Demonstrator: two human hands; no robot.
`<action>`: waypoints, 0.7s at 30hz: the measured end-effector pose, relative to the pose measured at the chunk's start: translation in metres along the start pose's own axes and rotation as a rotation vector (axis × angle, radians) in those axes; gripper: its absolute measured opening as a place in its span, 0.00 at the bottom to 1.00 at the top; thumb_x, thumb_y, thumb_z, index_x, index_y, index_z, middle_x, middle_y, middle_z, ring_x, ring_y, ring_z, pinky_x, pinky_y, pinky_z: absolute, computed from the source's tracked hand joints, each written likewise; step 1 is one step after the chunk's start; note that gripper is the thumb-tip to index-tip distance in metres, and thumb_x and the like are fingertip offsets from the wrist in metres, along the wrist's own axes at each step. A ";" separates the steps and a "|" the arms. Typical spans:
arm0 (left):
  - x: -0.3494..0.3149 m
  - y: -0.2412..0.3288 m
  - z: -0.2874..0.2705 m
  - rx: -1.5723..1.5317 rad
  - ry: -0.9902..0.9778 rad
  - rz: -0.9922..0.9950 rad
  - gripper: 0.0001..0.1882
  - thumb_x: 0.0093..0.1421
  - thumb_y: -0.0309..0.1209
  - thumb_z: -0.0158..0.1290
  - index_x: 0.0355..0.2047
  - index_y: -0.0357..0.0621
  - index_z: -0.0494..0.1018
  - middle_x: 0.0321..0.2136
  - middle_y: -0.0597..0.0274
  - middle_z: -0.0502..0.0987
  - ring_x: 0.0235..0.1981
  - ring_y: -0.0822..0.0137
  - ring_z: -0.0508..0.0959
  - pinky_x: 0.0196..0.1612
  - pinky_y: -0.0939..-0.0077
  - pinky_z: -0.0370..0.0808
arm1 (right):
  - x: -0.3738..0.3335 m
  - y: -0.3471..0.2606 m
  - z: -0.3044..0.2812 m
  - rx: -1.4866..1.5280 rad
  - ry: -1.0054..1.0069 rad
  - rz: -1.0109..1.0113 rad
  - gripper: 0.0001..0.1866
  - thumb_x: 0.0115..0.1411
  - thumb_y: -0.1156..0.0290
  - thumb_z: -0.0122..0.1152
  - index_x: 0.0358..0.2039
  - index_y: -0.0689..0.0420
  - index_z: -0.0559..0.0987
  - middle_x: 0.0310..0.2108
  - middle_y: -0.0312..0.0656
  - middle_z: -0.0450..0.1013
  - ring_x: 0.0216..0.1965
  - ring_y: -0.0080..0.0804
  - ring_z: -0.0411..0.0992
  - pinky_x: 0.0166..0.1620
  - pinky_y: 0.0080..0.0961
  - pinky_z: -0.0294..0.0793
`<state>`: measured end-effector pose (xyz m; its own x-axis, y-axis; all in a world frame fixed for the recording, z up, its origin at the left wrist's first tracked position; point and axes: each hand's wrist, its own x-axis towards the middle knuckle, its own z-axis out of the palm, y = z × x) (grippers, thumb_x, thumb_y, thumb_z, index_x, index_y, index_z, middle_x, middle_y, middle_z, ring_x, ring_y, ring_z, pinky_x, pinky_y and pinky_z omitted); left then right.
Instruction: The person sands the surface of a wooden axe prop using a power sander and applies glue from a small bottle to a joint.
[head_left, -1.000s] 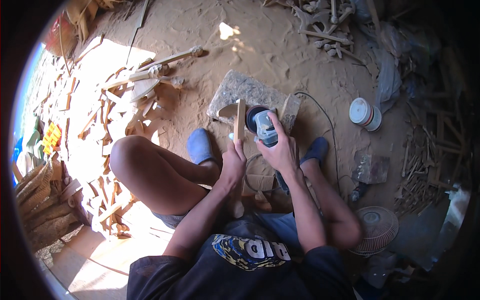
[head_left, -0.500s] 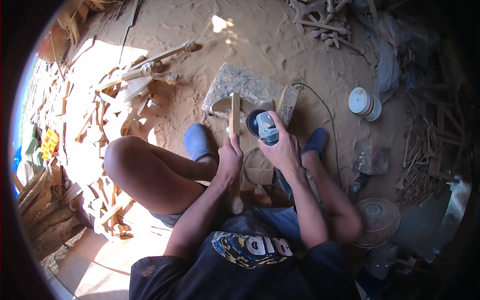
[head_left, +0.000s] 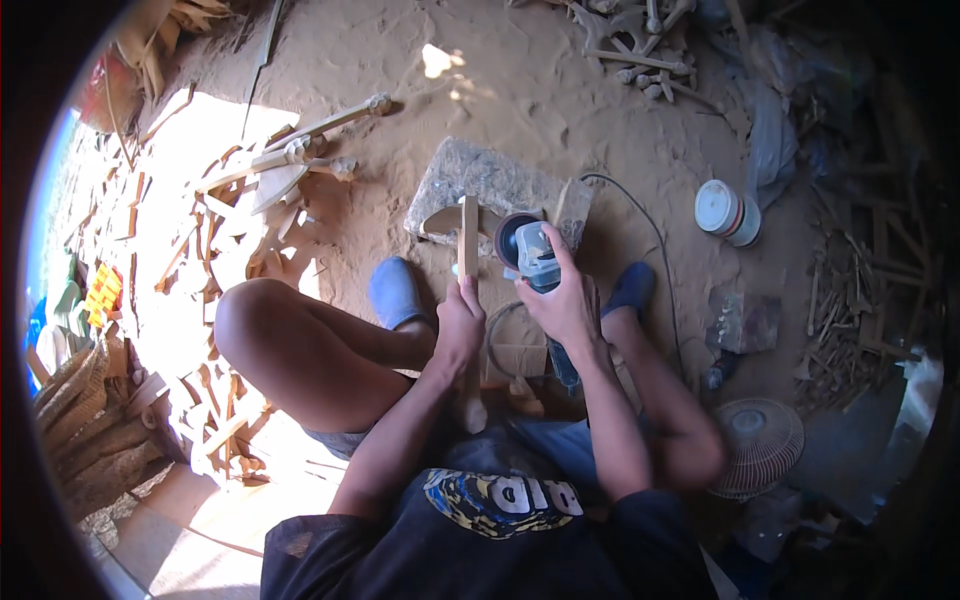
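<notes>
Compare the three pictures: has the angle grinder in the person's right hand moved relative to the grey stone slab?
No clear move. The angle grinder, gripped in the right hand, sits at the near edge of the grey stone slab beside the wooden stick throughout; the small shift looks like camera movement.

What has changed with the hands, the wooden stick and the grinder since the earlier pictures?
Little changed. The wooden stick and the grinder keep about the same spacing. The left hand still holds the stick, the right hand still holds the grinder; nothing was let go. The stone slab and white jar lie as before.
</notes>
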<state>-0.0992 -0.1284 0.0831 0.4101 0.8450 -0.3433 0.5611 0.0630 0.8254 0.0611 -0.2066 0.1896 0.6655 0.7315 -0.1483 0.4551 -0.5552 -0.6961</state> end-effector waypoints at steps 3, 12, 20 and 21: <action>0.000 0.000 0.000 0.019 0.002 -0.026 0.30 0.84 0.50 0.35 0.41 0.35 0.74 0.19 0.46 0.79 0.21 0.48 0.83 0.26 0.51 0.76 | 0.005 -0.010 0.004 0.022 0.036 -0.062 0.45 0.57 0.66 0.76 0.75 0.46 0.67 0.54 0.61 0.82 0.53 0.64 0.81 0.54 0.50 0.83; -0.002 0.002 0.000 0.041 0.010 0.005 0.29 0.84 0.49 0.35 0.41 0.34 0.74 0.20 0.41 0.79 0.22 0.44 0.83 0.27 0.47 0.76 | 0.013 -0.019 0.005 -0.002 -0.066 0.012 0.45 0.58 0.62 0.74 0.75 0.43 0.67 0.51 0.63 0.82 0.51 0.68 0.80 0.54 0.55 0.82; 0.000 -0.002 0.001 0.017 -0.005 -0.024 0.29 0.83 0.49 0.36 0.40 0.35 0.72 0.20 0.40 0.79 0.20 0.42 0.82 0.24 0.50 0.76 | 0.008 -0.017 0.008 -0.058 -0.068 0.019 0.46 0.57 0.63 0.75 0.75 0.43 0.67 0.51 0.62 0.82 0.50 0.67 0.80 0.53 0.54 0.82; 0.000 -0.002 0.001 0.017 -0.005 -0.026 0.29 0.83 0.49 0.36 0.40 0.35 0.72 0.20 0.40 0.79 0.20 0.42 0.82 0.24 0.50 0.76 | 0.007 -0.017 0.009 -0.061 -0.050 0.016 0.46 0.57 0.63 0.75 0.75 0.42 0.67 0.51 0.61 0.82 0.50 0.67 0.80 0.53 0.54 0.82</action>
<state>-0.0999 -0.1292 0.0813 0.3987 0.8404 -0.3670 0.5836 0.0761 0.8085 0.0526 -0.1882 0.1940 0.6431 0.7406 -0.1947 0.4813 -0.5887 -0.6494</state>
